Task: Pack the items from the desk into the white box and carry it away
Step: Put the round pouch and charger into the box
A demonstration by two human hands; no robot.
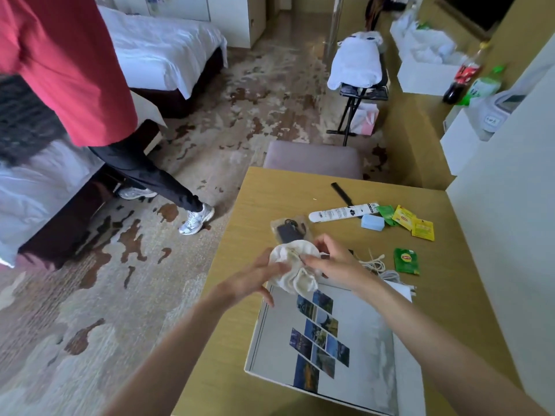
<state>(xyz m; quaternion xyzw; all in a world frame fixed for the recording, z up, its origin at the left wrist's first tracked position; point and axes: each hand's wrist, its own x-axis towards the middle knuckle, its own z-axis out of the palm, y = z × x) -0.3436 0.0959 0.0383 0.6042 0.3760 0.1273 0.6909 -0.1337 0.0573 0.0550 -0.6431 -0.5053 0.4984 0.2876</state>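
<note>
White box [354, 349]: flat on desk, printed photo tiles showing.
Cloth pouch [292, 264]: cream, crumpled, above box's far edge.
Tea sachets [414, 225]: yellow, green, near far-right corner.
Tube [342, 212]: white, lying flat.

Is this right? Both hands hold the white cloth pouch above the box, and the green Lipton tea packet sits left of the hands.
Not quite. The head view shows the green Lipton tea packet to the right of the hands, not left. Left hand and right hand do both hold the white cloth pouch above the box.
</note>
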